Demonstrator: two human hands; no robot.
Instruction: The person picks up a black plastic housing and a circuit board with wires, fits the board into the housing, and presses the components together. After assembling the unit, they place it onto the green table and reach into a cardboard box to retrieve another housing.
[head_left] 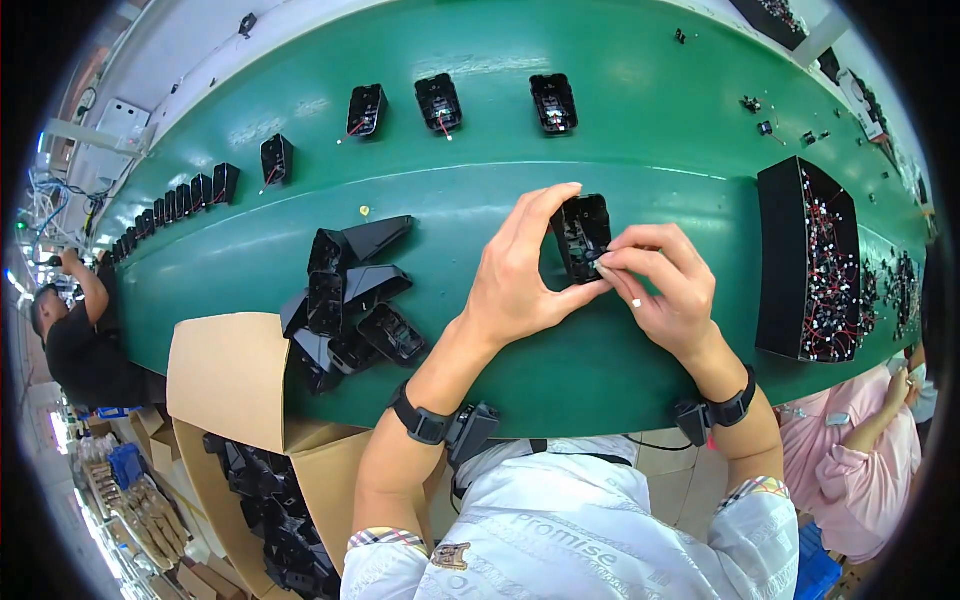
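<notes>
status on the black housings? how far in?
Done, it seems: housings with red wires ride spaced along the green belt. In hand: left hand holds one black housing while the right hand works at its inside. Left: a pile of housings beside it, more in the cardboard box.

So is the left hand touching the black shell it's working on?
Touching. The head view shows the left hand wrapped around the black shell, thumb beneath and fingers along its left side, with no gap.
</notes>
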